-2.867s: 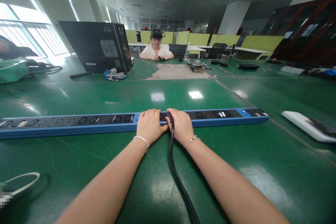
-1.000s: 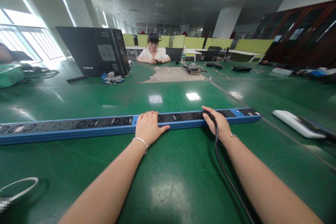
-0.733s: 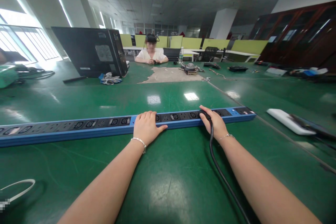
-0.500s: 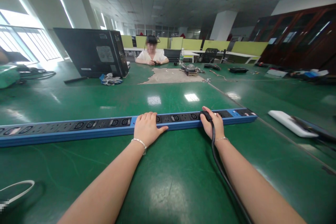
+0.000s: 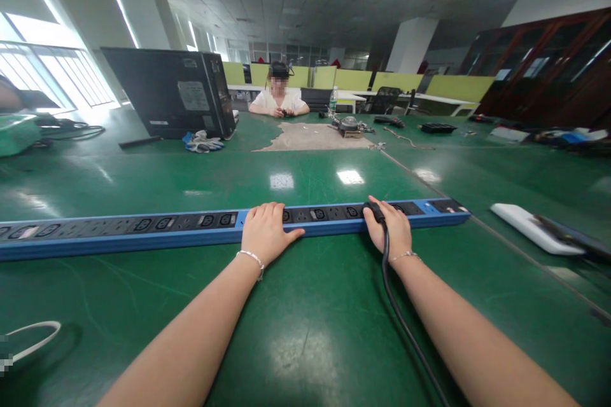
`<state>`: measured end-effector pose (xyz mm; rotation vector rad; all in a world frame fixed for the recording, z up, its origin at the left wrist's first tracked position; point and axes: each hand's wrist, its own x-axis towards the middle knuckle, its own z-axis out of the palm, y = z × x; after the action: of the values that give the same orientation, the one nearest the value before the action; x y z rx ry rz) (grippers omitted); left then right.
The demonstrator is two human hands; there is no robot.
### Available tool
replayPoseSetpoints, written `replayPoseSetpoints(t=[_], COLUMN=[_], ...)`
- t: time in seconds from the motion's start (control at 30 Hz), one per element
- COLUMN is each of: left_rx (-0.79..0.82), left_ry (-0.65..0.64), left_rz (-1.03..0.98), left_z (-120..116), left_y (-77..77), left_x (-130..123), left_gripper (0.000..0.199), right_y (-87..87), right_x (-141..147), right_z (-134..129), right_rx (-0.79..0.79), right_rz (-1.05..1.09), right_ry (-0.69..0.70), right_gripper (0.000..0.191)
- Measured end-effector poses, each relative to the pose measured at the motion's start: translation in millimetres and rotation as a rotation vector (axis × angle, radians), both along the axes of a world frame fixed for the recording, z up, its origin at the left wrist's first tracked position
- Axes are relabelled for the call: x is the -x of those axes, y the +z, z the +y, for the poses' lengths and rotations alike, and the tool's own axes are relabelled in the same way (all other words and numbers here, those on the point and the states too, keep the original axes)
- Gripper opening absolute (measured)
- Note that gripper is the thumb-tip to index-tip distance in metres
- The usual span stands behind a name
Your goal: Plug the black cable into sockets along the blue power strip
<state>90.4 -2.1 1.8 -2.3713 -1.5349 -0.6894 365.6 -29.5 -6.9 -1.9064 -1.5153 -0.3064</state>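
Note:
A long blue power strip (image 5: pixel 329 227) with black sockets lies across the table in front of me. My left hand (image 5: pixel 265 229) is closed over the strip near its middle, the fingers reaching over the top and the thumb along the near side. Farther right, my right hand (image 5: pixel 389 226) grips a black power plug (image 5: pixel 373 211) at one of the sockets. My fingers partly cover the plug, and I cannot tell how deep it sits. From it a black cable (image 5: pixel 394 302) runs down toward me, beside my right forearm.
A black computer case (image 5: pixel 167 94) stands back left, with gloves (image 5: pixel 203 142) beside it. Across the green table (image 5: pixel 200 178) sits a person (image 5: pixel 279 100), near a water bottle (image 5: pixel 333 102). A white flat object (image 5: pixel 529 229) lies right; a white loop (image 5: pixel 35 340) is front left.
The view has shifted slightly. Both hands keep their places on the strip and the plug, with no clear movement of either.

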Motion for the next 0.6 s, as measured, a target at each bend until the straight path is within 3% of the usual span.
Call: replayPoseSetpoints(t=[0.23, 0.37, 0.5, 0.6], left_rx=[0.003, 0.011, 0.009, -0.001], left_ry=[0.007, 0.018, 0.022, 0.021], left_rz=[0.008, 0.007, 0.012, 0.014], left_z=[0, -1, -1, 0], left_y=[0.6, 1.5, 1.8, 2.0], left_x=[0, -1, -1, -1], left_gripper=[0.066, 0.066, 0.066, 0.065], right_y=[-5.7, -6.9, -0.2, 3.9], right_x=[5, 6, -5, -31], right_z=[3, 7, 10, 11], right_rx=[-0.076, -0.145, -0.346, -0.48], right_rz=[0.051, 0.144, 0.395, 0.534], right_ry=[-0.043, 0.006, 0.108, 0.064], right_gripper=[0.039, 0.033, 0.037, 0.04])
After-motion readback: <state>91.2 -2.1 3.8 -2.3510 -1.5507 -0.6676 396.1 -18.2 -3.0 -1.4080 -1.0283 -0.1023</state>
